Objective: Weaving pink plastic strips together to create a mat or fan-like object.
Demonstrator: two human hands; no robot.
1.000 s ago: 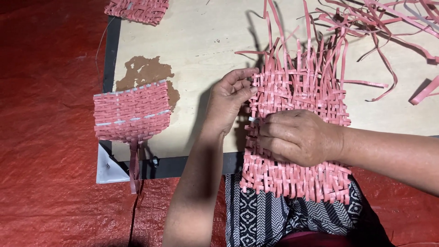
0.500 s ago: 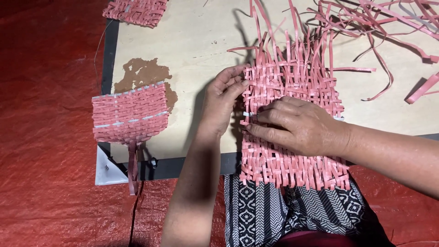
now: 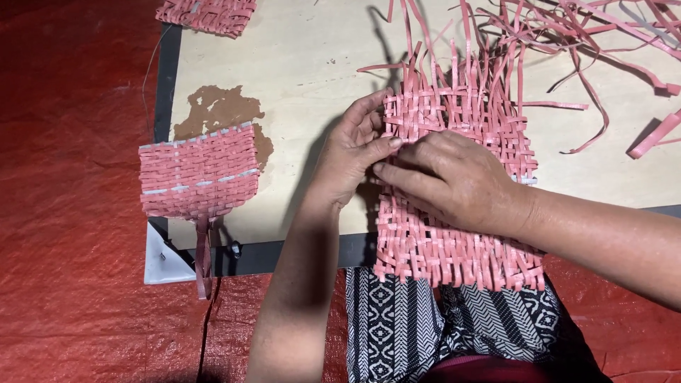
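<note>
Nearest the camera, a black-and-white patterned cloth [image 3: 433, 326] covers the lap, and the pink woven panel [image 3: 454, 241] hangs over the desk [image 3: 305, 64] edge onto it. The step in hand looks like tightening a weave row. The right hand [image 3: 454, 181] lies flat on the panel, fingers extended toward nine o'clock, pressing, not clenched. The left hand [image 3: 351, 152] pinches the panel's left edge, probably a single strip, though that is hard to see. At nine o'clock lies a finished woven piece [image 3: 198, 174]; loose pink strips [image 3: 603, 35] trail at one o'clock. Next calls for snugging that strip.
</note>
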